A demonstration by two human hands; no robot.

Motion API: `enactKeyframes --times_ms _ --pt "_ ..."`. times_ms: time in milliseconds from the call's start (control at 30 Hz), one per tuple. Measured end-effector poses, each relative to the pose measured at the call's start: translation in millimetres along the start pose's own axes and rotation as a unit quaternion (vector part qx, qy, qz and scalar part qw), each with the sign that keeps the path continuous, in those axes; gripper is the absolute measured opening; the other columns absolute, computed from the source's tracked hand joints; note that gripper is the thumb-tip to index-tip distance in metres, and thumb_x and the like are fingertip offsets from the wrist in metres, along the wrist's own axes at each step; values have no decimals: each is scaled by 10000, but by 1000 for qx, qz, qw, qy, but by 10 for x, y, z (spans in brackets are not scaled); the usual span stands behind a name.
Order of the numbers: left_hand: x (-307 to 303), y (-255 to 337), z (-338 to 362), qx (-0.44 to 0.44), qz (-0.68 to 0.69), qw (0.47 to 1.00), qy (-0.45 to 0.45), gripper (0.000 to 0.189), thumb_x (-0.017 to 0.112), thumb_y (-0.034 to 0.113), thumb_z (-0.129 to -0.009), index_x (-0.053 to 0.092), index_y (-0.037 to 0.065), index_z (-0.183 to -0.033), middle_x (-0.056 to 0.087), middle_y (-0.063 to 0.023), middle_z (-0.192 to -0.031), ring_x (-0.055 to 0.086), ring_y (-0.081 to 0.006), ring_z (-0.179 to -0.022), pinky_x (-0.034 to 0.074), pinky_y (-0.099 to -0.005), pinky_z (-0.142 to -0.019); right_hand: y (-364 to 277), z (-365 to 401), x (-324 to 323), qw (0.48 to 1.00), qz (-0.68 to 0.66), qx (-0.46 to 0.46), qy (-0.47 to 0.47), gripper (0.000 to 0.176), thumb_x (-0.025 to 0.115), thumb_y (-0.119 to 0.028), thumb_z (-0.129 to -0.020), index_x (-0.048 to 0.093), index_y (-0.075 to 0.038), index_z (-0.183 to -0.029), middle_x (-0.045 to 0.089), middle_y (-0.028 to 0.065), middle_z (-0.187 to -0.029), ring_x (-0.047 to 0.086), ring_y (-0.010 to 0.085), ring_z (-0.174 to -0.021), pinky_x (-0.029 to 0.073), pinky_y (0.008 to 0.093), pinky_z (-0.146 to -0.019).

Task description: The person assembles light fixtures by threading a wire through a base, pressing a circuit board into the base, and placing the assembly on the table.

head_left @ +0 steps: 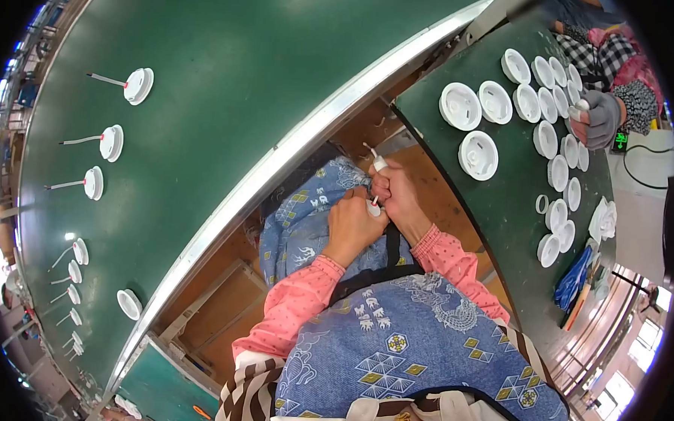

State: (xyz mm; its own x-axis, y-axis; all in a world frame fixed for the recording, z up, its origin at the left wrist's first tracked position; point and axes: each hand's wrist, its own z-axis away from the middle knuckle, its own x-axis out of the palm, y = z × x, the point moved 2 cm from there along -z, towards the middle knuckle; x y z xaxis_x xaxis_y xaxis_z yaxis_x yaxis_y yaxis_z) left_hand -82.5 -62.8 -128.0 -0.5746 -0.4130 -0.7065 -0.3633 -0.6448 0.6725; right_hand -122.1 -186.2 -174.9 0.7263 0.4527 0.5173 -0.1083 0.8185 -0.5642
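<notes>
My left hand (354, 225) is closed over my lap around a small white part (373, 208), mostly hidden by the fingers. A short white cord with a red spot shows between this part and my other hand. My right hand (395, 192) makes a fist just beside it, gripping what looks like the white cord (371, 150). The cord's thin end sticks out above the fist, past a white piece at the thumb that may be a finger wrap. Both hands are close together above the blue patterned apron (399, 341).
On the green belt (229, 93) at left lie several white round parts with cords, one of them here (138, 86), and a white cap (129, 304) near the metal rail. Several white round housings (478, 155) cover the right table, where a co-worker's gloved hand (603, 120) reaches in.
</notes>
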Motion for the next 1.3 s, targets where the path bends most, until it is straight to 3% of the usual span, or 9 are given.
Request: enactKeyframes --times_ms 100,300,400,533,700,900,1000,1133,1300 --pt "-56 -19 -14 -30 44 998 -29 362 746 284 -730 667 5 -946 711 -262 -925 697 -427 -837 549 -489 -758 -150 285 283 985 108 -127 -42 92 542 -34 -921 612 3 -874 398 -50 -584 302 33 -479 233 227 -442" --pt "-301 83 -2 -18 133 988 -72 383 785 271 -717 678 32 -996 724 -218 -914 719 -376 -873 554 -435 -782 -260 484 453 963 161 -189 -103 155 595 -94 -968 617 6 -853 413 -64 -608 297 20 -515 229 222 -477" --pt "-505 335 27 38 188 979 -60 365 780 224 -714 673 28 -1003 722 -198 -904 722 -357 -868 553 -419 -778 -537 759 602 953 164 -228 -110 157 590 -98 -973 616 4 -857 407 -65 -608 298 19 -520 234 223 -481" --pt "-831 871 60 184 202 962 -6 366 750 171 -711 659 22 -1033 684 -172 -961 690 -350 -875 538 -415 -778 -1070 1217 751 944 57 -284 -160 220 604 -177 -1005 605 -2 -873 398 -64 -600 281 25 -522 239 228 -490" --pt "-1220 1380 74 312 228 922 -26 378 742 152 -715 623 11 -1045 634 -171 -980 647 -381 -900 521 -456 -776 -1516 1621 858 908 16 -342 -241 210 592 -174 -1014 584 -1 -896 469 -11 -689 296 47 -525 263 231 -492" --pt "-1325 1506 10 369 139 918 -30 369 750 161 -713 636 21 -1035 622 -168 -943 625 -362 -903 518 -446 -775 -1669 1866 942 893 128 -387 -194 223 592 -177 -1014 599 10 -892 444 -25 -643 312 49 -529 266 232 -498" --pt "-1273 1595 -113 396 129 909 10 352 753 163 -710 643 28 -1016 616 -161 -903 615 -364 -908 518 -448 -770 -1802 1802 911 906 86 -377 -172 236 591 -182 -1014 606 11 -879 430 -31 -624 323 56 -535 268 235 -499" --pt "-1162 1734 -329 401 163 902 8 395 759 195 -716 684 26 -1065 576 -152 -979 612 -322 -911 511 -421 -790 -1990 1640 746 911 40 -388 -132 131 570 -111 -983 608 3 -930 481 7 -617 409 86 -527 330 239 -494" --pt "-1158 1973 -398 405 169 898 -40 414 769 216 -727 699 8 -1077 554 -154 -1009 620 -308 -938 526 -413 -812 -2240 1766 679 905 54 -401 -131 107 538 -84 -974 602 -1 -952 533 35 -646 498 125 -550 412 241 -516"
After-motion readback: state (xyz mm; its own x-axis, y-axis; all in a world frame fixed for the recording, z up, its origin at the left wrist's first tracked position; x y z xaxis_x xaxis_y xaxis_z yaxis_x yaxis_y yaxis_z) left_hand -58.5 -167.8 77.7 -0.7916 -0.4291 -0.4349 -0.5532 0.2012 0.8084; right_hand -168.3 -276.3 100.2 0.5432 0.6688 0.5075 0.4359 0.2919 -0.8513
